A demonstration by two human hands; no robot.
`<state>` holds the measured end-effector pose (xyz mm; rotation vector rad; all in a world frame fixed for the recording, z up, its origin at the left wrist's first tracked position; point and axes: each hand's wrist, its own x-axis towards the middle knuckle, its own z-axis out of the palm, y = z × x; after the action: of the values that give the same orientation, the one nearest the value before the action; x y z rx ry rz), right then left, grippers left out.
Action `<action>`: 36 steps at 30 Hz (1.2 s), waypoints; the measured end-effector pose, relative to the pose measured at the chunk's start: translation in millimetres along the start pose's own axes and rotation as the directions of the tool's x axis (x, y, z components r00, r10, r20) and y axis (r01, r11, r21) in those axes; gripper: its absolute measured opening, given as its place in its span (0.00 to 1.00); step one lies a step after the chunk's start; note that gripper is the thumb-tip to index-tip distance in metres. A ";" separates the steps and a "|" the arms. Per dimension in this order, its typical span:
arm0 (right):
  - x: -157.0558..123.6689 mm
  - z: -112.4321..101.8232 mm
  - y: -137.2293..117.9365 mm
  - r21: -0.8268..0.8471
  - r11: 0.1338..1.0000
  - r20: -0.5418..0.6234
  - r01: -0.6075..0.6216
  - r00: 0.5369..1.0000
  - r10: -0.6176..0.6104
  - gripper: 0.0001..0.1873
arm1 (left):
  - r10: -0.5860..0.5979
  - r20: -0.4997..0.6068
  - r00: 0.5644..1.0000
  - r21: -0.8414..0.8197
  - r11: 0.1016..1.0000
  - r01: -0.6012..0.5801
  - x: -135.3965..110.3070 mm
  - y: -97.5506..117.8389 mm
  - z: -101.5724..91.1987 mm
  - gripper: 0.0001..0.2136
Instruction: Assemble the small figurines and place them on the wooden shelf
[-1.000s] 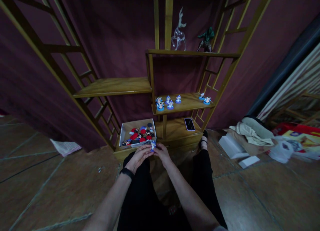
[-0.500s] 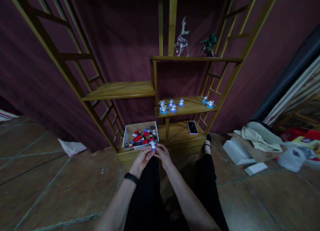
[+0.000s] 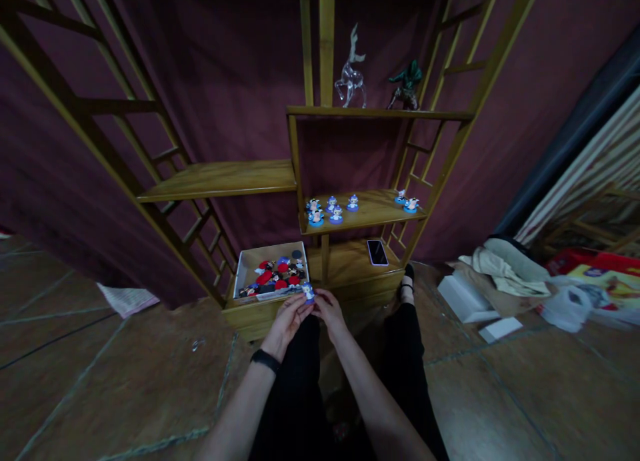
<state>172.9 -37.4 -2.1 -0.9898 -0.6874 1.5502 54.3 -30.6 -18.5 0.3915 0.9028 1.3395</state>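
Observation:
Between my fingertips is a small purple-and-white figurine [image 3: 309,292] on a round purple base. My left hand [image 3: 289,320] pinches it from the left, and my right hand [image 3: 330,312] grips its base from the right. Just beyond my hands a white cardboard box [image 3: 240,274] holds several red, black and purple figurines [image 3: 280,274] in a jumble. On the middle shelf [image 3: 377,208] several similar figurines stand upright: purple ones [image 3: 336,214] and blue-based ones [image 3: 315,217] at the left, and two blue-based ones [image 3: 411,205] at the right end.
A phone [image 3: 377,252] lies on the low shelf right of the box. Higher up stand a clear deer ornament [image 3: 352,74] and a dark green figure [image 3: 408,86]. White boxes [image 3: 465,298], cloth and a plastic bag [image 3: 565,306] lie on the floor at right.
The view has shifted a little to the right, so the shelves sit further left. Both hands still hold the figurine in front of the box.

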 end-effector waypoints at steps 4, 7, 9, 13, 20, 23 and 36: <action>0.3 -4.6 -2.0 -0.003 1.000 -0.007 0.000 1.000 0.000 0.17 | 0.064 0.006 0.998 0.103 0.993 -0.064 -6.2 -5.1 9.8 0.11; 5.4 -6.8 -0.4 -0.005 1.000 0.014 0.006 1.000 -0.006 0.16 | 0.088 0.034 0.996 0.160 0.983 -0.092 -9.5 -3.9 15.8 0.13; 9.7 -7.7 1.0 -0.007 1.000 0.031 0.003 1.000 -0.003 0.16 | 0.091 0.052 0.994 0.186 0.977 -0.100 -9.8 -1.9 18.7 0.13; 17.3 -7.7 3.9 -0.014 1.000 0.027 -0.010 1.000 0.011 0.16 | 0.107 0.063 0.992 0.220 0.968 -0.118 -6.2 -0.4 22.5 0.13; 26.8 -5.4 6.7 0.033 0.999 -0.075 0.012 0.997 -0.009 0.16 | 0.081 0.033 0.996 0.117 0.990 -0.084 2.8 -4.7 26.3 0.10; 28.5 -6.1 6.2 -0.011 1.000 -0.091 0.013 0.996 -0.014 0.16 | 0.042 0.021 0.999 0.059 0.997 -0.043 3.6 -6.7 26.2 0.09; 15.6 -5.2 -6.4 -0.135 0.990 -0.082 -0.031 0.996 0.020 0.12 | 0.028 0.045 0.999 -0.019 0.999 -0.027 -7.1 -8.8 21.3 0.09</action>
<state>180.1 -21.2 -2.7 -1.1607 -0.7339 1.4924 76.2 -34.2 -9.3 0.4200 0.8499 1.3580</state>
